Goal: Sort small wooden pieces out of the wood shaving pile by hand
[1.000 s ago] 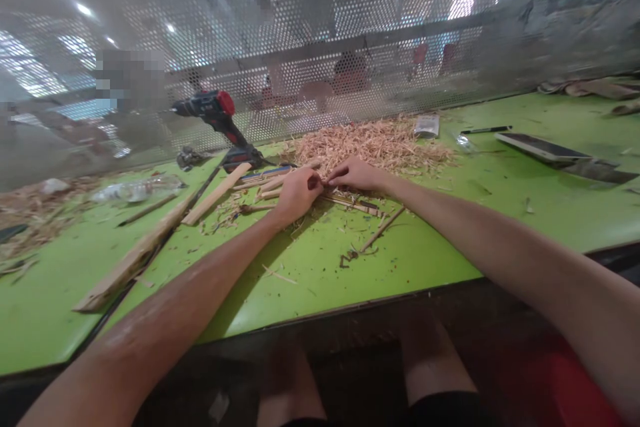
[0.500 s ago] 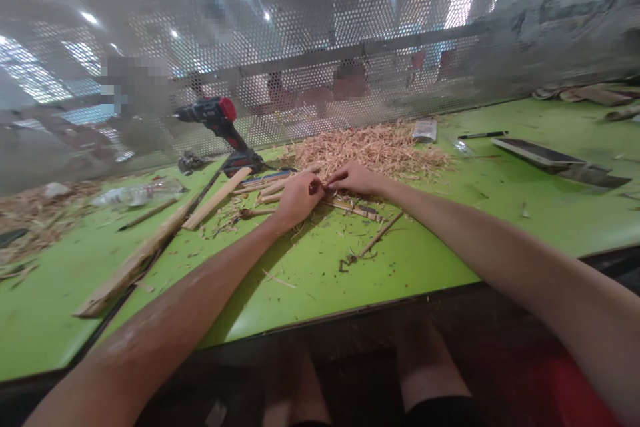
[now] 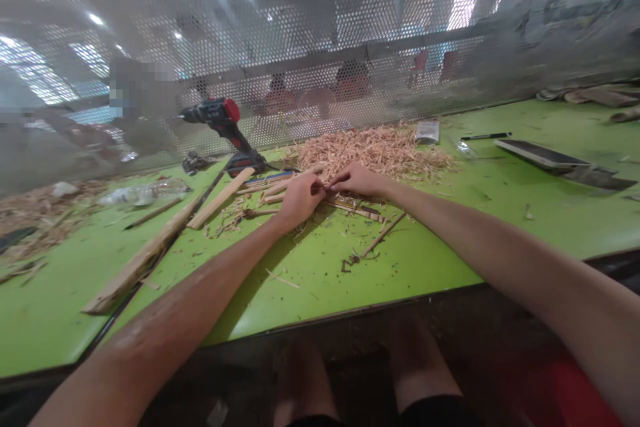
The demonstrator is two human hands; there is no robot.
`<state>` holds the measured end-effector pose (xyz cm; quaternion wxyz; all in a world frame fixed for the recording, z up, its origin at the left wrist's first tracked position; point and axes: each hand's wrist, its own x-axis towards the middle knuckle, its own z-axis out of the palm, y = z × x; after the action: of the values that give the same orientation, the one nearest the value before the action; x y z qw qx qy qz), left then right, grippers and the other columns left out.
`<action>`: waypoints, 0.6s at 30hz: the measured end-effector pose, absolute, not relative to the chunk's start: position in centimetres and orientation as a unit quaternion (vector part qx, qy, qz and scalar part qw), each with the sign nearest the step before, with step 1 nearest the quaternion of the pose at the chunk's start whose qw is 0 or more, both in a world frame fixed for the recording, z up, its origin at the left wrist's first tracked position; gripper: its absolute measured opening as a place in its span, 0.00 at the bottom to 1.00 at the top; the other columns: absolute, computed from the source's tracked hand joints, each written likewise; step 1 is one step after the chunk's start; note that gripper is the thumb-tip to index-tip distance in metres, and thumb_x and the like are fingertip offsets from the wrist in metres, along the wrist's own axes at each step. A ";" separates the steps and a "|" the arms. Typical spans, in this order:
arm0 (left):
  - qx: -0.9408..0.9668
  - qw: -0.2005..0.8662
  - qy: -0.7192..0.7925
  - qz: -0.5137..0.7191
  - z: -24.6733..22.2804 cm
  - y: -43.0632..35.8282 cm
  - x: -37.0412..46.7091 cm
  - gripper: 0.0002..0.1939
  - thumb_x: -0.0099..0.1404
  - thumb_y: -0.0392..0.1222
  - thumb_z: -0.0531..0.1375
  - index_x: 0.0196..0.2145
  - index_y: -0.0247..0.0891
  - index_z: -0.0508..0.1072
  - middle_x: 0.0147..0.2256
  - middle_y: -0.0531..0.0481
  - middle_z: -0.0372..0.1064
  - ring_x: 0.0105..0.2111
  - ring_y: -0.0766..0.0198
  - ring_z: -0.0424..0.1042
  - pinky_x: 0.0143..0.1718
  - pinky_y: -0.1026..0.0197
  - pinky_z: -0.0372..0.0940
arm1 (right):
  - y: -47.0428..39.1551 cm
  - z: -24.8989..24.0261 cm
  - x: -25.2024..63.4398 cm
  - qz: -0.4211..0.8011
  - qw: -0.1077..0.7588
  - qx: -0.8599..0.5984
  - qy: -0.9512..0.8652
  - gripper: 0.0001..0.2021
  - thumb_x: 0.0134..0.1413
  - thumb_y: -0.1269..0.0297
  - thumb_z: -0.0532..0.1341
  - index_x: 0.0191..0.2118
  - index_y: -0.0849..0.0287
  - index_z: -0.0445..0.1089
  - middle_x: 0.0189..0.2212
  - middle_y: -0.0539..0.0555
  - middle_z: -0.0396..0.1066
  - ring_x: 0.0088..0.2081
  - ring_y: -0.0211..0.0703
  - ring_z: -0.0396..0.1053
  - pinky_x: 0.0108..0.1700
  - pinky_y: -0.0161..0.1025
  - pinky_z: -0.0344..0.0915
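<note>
My left hand (image 3: 301,199) and my right hand (image 3: 358,180) meet fingertip to fingertip over the green table (image 3: 300,300), just in front of a heap of wood shavings (image 3: 370,145). Both hands are closed in a pinch. Whatever lies between the fingers is too small to make out. Beneath them are thin wooden strips (image 3: 361,211), and several short sticks (image 3: 273,199) lie beside my left hand. Closer to me, a thin stick (image 3: 384,234) rests on the tabletop near a small dark curled piece (image 3: 350,263).
A cordless drill (image 3: 227,127) stands on its battery at back left. Left of my hands lie a flat wood slat (image 3: 220,199), a long wooden bar (image 3: 140,257) and a clear plastic bottle (image 3: 145,192). A phone (image 3: 540,152) and a pen (image 3: 487,136) lie right. A perforated screen (image 3: 310,33) rises behind.
My fingertips have drawn slightly closer, and the gap in my left hand's curl has narrowed. The whole view has shifted a little; the things on the table stay put.
</note>
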<state>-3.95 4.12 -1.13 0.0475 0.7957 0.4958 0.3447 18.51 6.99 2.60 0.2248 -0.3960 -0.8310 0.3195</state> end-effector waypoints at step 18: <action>0.815 0.020 0.473 0.334 -1.3 4.4 -4.2 0.03 0.65 0.35 0.65 0.33 0.40 0.79 0.35 0.46 0.82 0.38 0.53 0.78 0.43 0.53 0.71 | 6.5 2.9 18.4 0.324 0.218 -0.413 -0.823 0.14 0.67 0.67 0.71 0.52 0.66 0.90 0.44 0.63 0.88 0.41 0.44 0.76 0.48 0.39 0.68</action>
<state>-4.24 4.43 -1.28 0.0197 0.8151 0.4731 0.3338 18.43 6.48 2.88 0.2178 -0.4132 -0.8227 0.3240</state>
